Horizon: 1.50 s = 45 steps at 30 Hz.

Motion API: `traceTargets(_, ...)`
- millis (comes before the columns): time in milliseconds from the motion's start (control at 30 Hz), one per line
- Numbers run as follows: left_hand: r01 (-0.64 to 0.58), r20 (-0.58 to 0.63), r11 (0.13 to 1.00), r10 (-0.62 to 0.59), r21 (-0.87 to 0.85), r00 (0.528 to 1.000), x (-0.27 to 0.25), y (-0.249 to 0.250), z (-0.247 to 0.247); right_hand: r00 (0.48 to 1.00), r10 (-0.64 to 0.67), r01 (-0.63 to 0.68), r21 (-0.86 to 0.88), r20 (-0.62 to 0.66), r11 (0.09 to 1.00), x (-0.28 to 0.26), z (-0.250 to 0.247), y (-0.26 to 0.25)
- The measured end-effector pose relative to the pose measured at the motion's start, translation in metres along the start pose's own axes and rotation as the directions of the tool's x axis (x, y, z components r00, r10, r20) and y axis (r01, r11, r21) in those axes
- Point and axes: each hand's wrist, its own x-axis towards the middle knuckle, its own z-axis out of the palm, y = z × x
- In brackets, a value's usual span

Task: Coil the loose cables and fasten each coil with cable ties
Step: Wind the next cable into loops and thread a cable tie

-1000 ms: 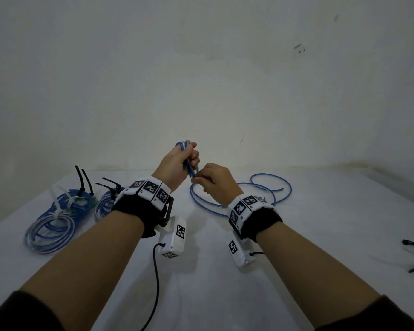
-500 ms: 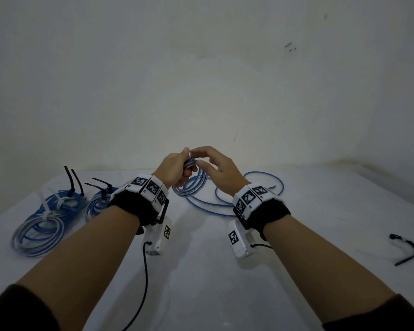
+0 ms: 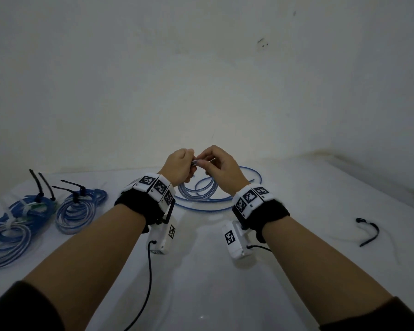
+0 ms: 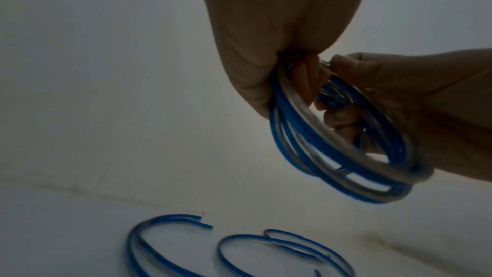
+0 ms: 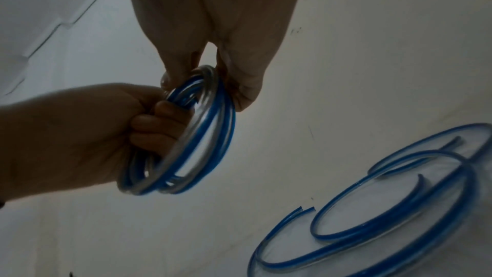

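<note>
A small coil of blue-and-clear cable (image 3: 198,189) hangs above the white table (image 3: 201,283) between both hands. My left hand (image 3: 188,163) grips the top of the coil (image 4: 333,144), fingers curled through the loops. My right hand (image 3: 203,163) pinches the same top section of the coil (image 5: 197,134) from the other side. The uncoiled tail of the cable (image 3: 251,180) lies in wide curves on the table behind the hands, with cut ends showing (image 5: 306,211) (image 4: 205,225).
Two finished blue coils (image 3: 17,218) (image 3: 79,209) lie at the left, bound with black and white ties that stick upward. One loose black cable tie (image 3: 368,231) lies at the right. A pale wall stands close behind the table.
The right hand came up from under the left and now pinches the coil's top beside it. The coil has gained loops and less cable lies on the table.
</note>
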Motion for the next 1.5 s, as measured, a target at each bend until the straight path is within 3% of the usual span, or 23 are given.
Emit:
traceTargets(133, -0.036, 0.153, 0.999, 0.042, -0.041, 0.987, 0.004, 0.005, 0.029, 0.993, 0.047, -0.046, 0.006, -0.108, 0.999, -0.010, -0.027, 0.004)
traceTargets(267, -0.054, 0.329, 0.997, 0.066, -0.047, 0.942, 0.008, 0.006, 0.062, 0.968, 0.069, -0.081, -0.042, -0.243, 0.996, -0.023, -0.066, 0.007)
traceTargets(467, -0.020, 0.494, 0.996, 0.061, -0.088, 0.867, 0.004, 0.015, 0.115, 0.928, 0.120, -0.157, -0.077, -0.354, 0.985, -0.050, -0.120, 0.014)
traceTargets(667, -0.052, 0.517, 0.997, 0.074, -0.057, 0.853, 0.002, 0.028, 0.174, 0.861, 0.194, -0.249, -0.057, -0.470, 0.967, -0.076, -0.170, 0.015)
traceTargets(800, -0.118, 0.504, 0.993, 0.114, -0.024, 0.856, 0.002, 0.037, 0.205, 0.810, 0.264, -0.278, 0.054, -0.524, 0.959, -0.092, -0.196, 0.014)
traceTargets(967, -0.202, 0.485, 0.973, 0.124, 0.112, 0.866, 0.000, 0.043, 0.232, 0.808, 0.378, -0.358, 0.132, -0.452, 0.924, -0.106, -0.217, 0.010)
traceTargets(1067, -0.224, 0.474, 0.955, 0.109, 0.194, 0.874, 0.002, 0.041, 0.237, 0.759, 0.541, -0.482, 0.246, -0.362, 0.841, -0.113, -0.234, 0.009)
traceTargets(1100, -0.226, 0.471, 0.950, 0.102, 0.215, 0.876, 0.002, 0.040, 0.237, 0.744, 0.576, -0.560, 0.156, -0.339, 0.814, -0.117, -0.241, 0.011)
traceTargets(1167, -0.222, 0.462, 0.944, 0.088, 0.243, 0.882, 0.004, 0.038, 0.235, 0.752, 0.606, -0.659, -0.317, -0.260, 0.682, -0.125, -0.253, 0.014)
traceTargets(1200, -0.216, 0.456, 0.943, 0.080, 0.253, 0.886, 0.005, 0.036, 0.234, 0.747, 0.638, -0.617, -0.551, -0.187, 0.562, -0.129, -0.257, 0.018)
traceTargets(1267, -0.196, 0.441, 0.945, 0.064, 0.261, 0.895, 0.006, 0.035, 0.231, 0.666, 0.741, -0.493, -0.796, -0.085, 0.352, -0.134, -0.258, 0.023)
traceTargets(1367, -0.174, 0.417, 0.949, 0.051, 0.261, 0.908, 0.007, 0.036, 0.226, 0.544, 0.838, -0.443, -0.865, -0.049, 0.236, -0.136, -0.255, 0.028)
traceTargets(1433, -0.169, 0.408, 0.950, 0.050, 0.262, 0.912, 0.007, 0.037, 0.223, 0.519, 0.854, -0.431, -0.876, -0.043, 0.218, -0.136, -0.253, 0.033)
traceTargets(1500, -0.162, 0.396, 0.953, 0.050, 0.256, 0.917, 0.007, 0.036, 0.220, 0.535, 0.844, -0.411, -0.888, -0.050, 0.207, -0.135, -0.251, 0.036)
